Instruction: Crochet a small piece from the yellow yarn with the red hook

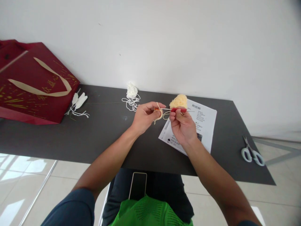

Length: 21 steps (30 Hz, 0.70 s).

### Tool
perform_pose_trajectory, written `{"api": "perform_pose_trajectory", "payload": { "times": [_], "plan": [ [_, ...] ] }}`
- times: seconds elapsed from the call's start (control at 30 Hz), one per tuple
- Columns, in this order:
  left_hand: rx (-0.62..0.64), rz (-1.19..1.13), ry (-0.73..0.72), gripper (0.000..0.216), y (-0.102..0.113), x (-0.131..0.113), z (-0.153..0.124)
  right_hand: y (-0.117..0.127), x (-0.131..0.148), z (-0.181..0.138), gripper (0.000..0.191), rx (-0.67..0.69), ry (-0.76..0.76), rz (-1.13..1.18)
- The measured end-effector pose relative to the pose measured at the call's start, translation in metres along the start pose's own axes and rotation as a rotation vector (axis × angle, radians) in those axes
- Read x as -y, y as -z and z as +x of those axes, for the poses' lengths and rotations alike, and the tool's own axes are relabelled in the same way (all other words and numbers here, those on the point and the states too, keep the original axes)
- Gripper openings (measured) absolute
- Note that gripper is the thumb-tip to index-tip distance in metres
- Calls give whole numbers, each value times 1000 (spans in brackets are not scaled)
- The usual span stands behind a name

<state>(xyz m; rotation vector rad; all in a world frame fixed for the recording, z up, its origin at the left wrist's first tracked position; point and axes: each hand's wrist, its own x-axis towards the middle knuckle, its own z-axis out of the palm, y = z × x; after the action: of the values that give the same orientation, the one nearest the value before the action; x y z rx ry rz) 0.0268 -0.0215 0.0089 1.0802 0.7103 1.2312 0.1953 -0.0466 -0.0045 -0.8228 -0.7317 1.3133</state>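
Note:
My left hand (pixel 145 116) is closed on a small cream-yellow crochet piece (pixel 160 115), with a strand of yarn looped over its fingers. My right hand (pixel 181 124) pinches a crochet hook with a red handle (pixel 178 110), whose tip points left into the piece. Both hands hover just above a dark table (pixel 94 138), close together. Behind the right hand lies a ball of pale yellow yarn (pixel 179 101), resting on a printed paper sheet (pixel 202 124).
A red gift bag (pixel 35 84) with a beige ribbon lies at the left. White yarn pieces (pixel 79 102) sit beside it and a white yarn tangle (pixel 131 94) is near the wall. Scissors (pixel 251 153) lie at the right edge. A phone (pixel 138 185) rests on my lap.

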Motion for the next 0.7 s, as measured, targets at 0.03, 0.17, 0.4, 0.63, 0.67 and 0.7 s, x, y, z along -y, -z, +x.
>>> {"api": "perform_pose_trajectory", "payload": {
  "times": [0.03,0.17,0.4,0.63,0.67,0.7],
  "plan": [
    [-8,14,-12,22,-1,1,0,-1,-2,-1,24,3,-11,-2],
    [-45,56,-50,38,-7,0,-1,-8,-9,-8,13,19,10,-29],
    [-138,141,-57,59,-13,7,-5,-17,-13,-13,11,-10,9,56],
    [-165,271,-77,51,-15,11,-8,-18,-18,-13,19,-46,69,11],
    [-172,292,-83,50,-15,11,-8,-18,-20,-14,21,-53,73,5],
    [-183,311,-89,49,-15,12,-9,-19,-21,-14,24,-64,78,6]
  ]
}}
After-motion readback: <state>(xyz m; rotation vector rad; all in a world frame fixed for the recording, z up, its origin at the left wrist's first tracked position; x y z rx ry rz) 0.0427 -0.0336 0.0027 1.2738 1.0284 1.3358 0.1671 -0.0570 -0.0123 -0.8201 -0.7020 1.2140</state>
